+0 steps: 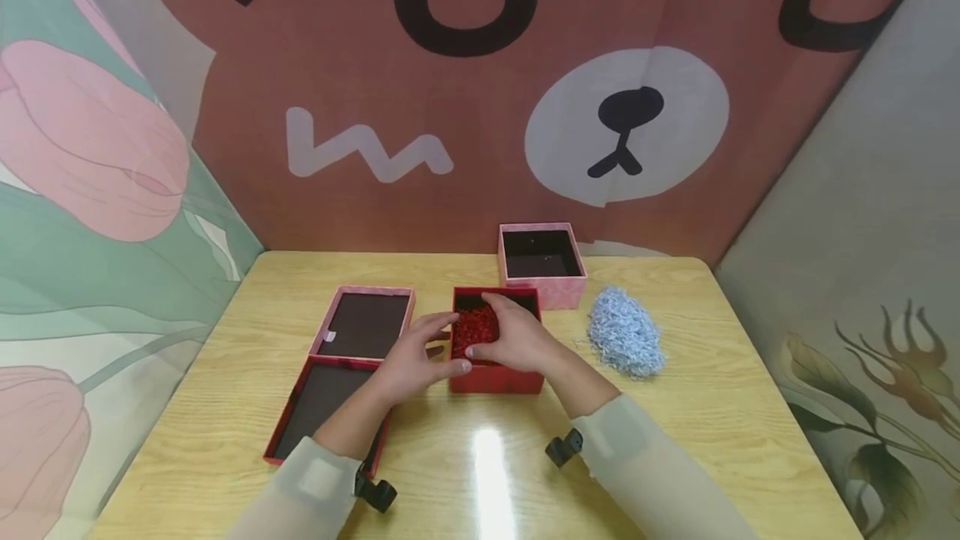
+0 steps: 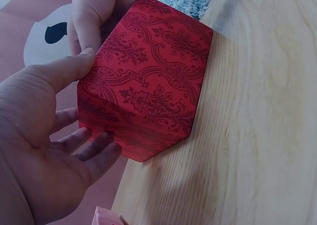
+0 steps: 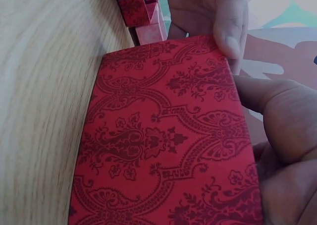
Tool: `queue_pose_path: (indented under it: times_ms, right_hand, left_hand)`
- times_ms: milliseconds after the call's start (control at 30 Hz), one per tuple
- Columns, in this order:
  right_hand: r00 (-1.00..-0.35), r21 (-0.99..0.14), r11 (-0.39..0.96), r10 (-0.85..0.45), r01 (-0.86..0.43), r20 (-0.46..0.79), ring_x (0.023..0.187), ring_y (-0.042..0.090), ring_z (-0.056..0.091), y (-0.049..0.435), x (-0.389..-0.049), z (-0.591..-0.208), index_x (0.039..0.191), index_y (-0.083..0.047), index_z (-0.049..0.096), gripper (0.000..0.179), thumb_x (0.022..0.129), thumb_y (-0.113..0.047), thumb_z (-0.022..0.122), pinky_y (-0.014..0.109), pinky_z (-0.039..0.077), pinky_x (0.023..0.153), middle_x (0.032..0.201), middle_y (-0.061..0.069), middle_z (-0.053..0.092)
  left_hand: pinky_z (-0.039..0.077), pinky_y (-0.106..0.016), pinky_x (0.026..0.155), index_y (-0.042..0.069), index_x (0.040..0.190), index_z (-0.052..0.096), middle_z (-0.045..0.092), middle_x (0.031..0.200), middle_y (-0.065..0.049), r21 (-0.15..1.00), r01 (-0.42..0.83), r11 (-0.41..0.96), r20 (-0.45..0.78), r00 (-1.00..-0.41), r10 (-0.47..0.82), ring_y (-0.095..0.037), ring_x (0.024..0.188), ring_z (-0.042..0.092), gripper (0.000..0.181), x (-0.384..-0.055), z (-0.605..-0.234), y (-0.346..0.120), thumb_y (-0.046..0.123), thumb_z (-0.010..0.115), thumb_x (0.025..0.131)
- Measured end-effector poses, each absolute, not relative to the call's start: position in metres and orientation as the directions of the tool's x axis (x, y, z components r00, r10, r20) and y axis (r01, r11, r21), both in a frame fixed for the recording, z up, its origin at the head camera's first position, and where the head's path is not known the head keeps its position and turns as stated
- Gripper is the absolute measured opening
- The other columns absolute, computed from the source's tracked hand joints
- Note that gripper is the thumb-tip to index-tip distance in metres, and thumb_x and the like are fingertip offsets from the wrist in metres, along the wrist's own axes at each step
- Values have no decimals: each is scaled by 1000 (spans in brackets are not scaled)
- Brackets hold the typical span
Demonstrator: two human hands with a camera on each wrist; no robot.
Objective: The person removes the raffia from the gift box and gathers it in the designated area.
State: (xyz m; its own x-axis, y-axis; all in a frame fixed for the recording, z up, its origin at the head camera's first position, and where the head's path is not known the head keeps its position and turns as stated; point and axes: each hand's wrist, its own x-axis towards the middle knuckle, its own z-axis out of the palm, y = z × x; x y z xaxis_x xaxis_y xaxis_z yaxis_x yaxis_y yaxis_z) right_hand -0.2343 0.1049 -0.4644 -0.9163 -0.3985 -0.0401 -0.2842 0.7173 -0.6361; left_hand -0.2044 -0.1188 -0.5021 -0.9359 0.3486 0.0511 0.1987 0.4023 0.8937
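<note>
A red patterned box stands lidless on the table with red shredded paper inside. My left hand is at the box's left side, thumb by the front left corner. In the left wrist view, the left fingers lie spread along the box's side wall. My right hand reaches over the right rim into the box, thumb and fingers spread wide over the shredded paper. The box's outer wall hides the right fingertips in the right wrist view.
A pink box with a dark interior stands behind the red one. Light blue shredded paper lies to the right. At left, a pink lid and a red lid lie inside up. A printed curtain hangs behind the table.
</note>
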Motion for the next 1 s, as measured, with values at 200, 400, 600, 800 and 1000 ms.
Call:
queue_pose_path:
  times_ms: [200, 400, 600, 800, 1000]
  right_hand:
    - [-907, -621, 737, -409, -266, -97, 140, 35, 48, 102, -242, -468, 158, -2, 38, 99, 82, -43, 86, 54, 42, 116, 155, 20, 45]
    - [-899, -623, 746, -410, -236, -150, 138, 36, 49, 97, -248, -471, 158, -1, 36, 103, 80, -46, 87, 54, 42, 115, 154, 21, 46]
    - [-883, -625, 751, -422, -213, -207, 136, 34, 51, 95, -253, -479, 160, -3, 33, 109, 77, -46, 89, 54, 45, 113, 153, 19, 48]
    - [-865, -645, 732, -451, -217, -221, 135, 34, 52, 94, -255, -481, 161, -4, 32, 111, 76, -45, 90, 54, 47, 111, 153, 18, 49]
    - [-836, -676, 705, -491, -214, -248, 132, 32, 55, 92, -257, -482, 161, -5, 32, 108, 78, -42, 90, 52, 48, 110, 150, 15, 53]
  left_hand:
    - [51, -51, 107, 13, 154, 51, 44, 156, -10, 912, 162, 377, 29, -942, 335, -40, 131, 56, 82, -204, -503, -118, 27, 90, 84]
    - [53, -49, 106, 16, 154, 52, 44, 154, -6, 920, 141, 367, 15, -945, 327, -39, 129, 58, 82, -204, -502, -118, 28, 91, 83]
    - [53, -48, 105, 16, 154, 51, 46, 153, -6, 924, 142, 355, 18, -943, 332, -38, 130, 58, 83, -204, -504, -118, 29, 91, 83]
    - [53, -49, 105, 16, 154, 52, 47, 152, -6, 931, 135, 340, 19, -946, 324, -37, 130, 58, 82, -203, -502, -118, 27, 91, 82]
    - [52, -47, 106, 18, 154, 52, 46, 152, -5, 938, 112, 327, 2, -948, 319, -36, 132, 56, 81, -203, -503, -119, 24, 91, 82]
